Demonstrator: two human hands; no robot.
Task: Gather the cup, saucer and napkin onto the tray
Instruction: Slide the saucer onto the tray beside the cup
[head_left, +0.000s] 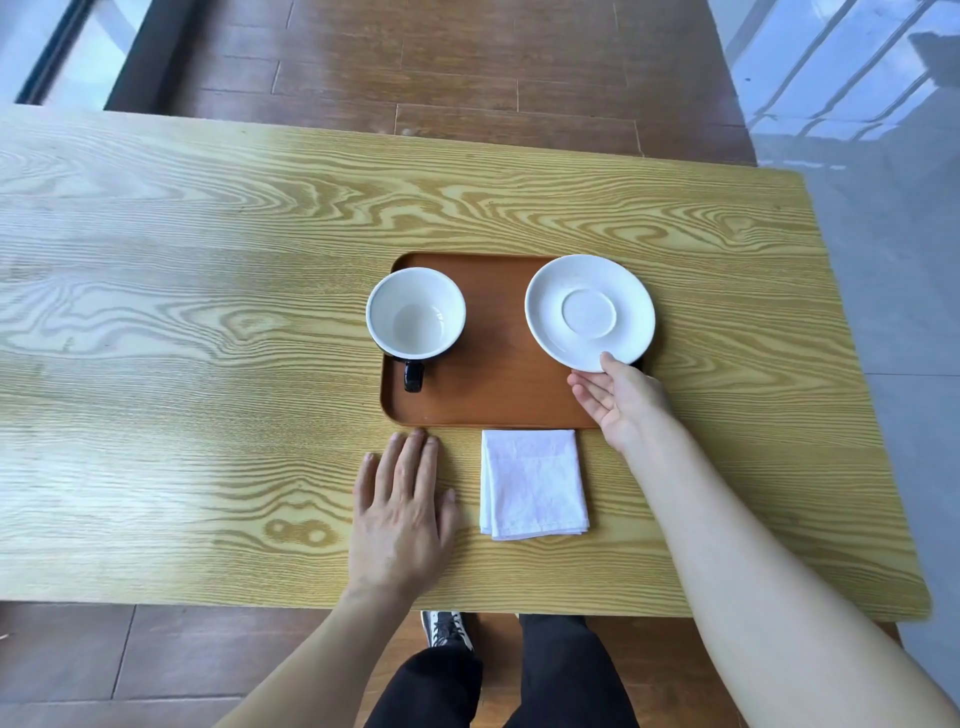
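Observation:
A brown tray lies on the light wooden table. On its left part stands a cup, white inside and black outside, with its handle toward me. A white saucer is over the tray's right end. My right hand holds the saucer's near rim, thumb on top and fingers under it. A folded white napkin rests on the table just in front of the tray. My left hand lies flat on the table to the napkin's left, fingertips near the tray's front edge.
The table's near edge runs just behind my left wrist, and its right edge is past my right forearm. Beyond the table is dark wooden floor. My legs and a shoe show below the table.

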